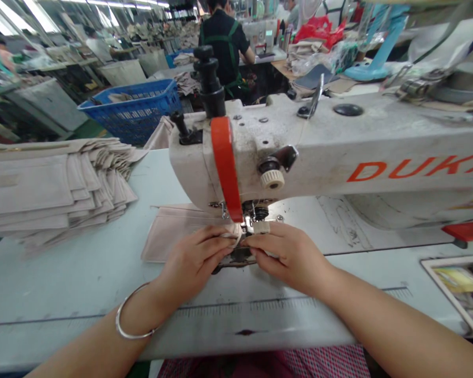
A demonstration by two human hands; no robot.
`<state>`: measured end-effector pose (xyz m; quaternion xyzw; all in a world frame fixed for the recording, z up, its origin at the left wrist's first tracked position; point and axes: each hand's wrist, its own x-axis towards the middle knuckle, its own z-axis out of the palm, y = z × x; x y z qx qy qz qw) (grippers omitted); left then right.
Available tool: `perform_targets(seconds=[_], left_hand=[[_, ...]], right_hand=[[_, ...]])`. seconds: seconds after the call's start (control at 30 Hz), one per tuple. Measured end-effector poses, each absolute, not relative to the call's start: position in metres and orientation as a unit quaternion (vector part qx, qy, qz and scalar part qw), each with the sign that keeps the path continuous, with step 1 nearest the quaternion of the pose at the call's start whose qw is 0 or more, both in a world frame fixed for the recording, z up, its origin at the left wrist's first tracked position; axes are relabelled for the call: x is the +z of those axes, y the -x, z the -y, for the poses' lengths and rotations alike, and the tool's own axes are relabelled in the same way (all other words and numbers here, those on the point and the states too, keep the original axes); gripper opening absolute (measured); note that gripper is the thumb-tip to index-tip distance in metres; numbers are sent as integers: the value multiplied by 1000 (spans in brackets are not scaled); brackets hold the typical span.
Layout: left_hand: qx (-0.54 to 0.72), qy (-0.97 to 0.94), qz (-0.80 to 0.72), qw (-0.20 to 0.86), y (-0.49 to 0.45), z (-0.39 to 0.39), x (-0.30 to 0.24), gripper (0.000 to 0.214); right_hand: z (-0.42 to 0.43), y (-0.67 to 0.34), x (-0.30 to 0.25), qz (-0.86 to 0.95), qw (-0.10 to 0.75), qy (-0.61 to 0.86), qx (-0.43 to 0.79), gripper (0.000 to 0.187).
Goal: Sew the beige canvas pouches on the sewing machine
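Note:
At the sewing machine [323,142], my left hand [203,252] presses its closed fingers on a beige fabric piece [161,231] just left of the presser foot [247,226]. A pale narrow strip [237,235] curves at those fingertips. From the other side comes my right hand [289,252], fingers bent together, tips close to the foot and almost meeting the left ones. Behind its index finger shows a small beige tab [261,227]. What the right fingertips pinch is hidden. The needle point cannot be made out.
A stack of beige sewn fabric pieces [35,184] lies on the left of the pale table [74,283]. Past it stands a blue plastic basket [134,107]. A ruler scale [244,307] runs along the front. A co-worker [220,42] in dark clothes sits beyond the machine.

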<state>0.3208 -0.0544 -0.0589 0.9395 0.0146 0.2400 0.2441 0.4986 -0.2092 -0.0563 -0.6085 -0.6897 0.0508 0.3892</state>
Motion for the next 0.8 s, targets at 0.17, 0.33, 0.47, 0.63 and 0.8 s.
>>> perform_targets(seconds=[0.17, 0.33, 0.47, 0.63, 0.8], left_hand=[[203, -954, -1, 223, -318, 56, -57, 18], [204, -954, -53, 215, -313, 63, -60, 9], [204, -970, -23, 133, -313, 66, -62, 28], [191, -978, 55, 62, -315, 69, -58, 29], [175, -982, 61, 45, -318, 73, -59, 27]], right_hand=[[219, -511, -46, 730, 302, 610, 63, 21], [228, -514, -38, 743, 238, 625, 45, 17], [225, -500, -50, 771, 261, 579, 42, 17], [222, -491, -60, 785, 255, 563, 31, 14], [222, -491, -61, 793, 246, 557, 23, 14]])
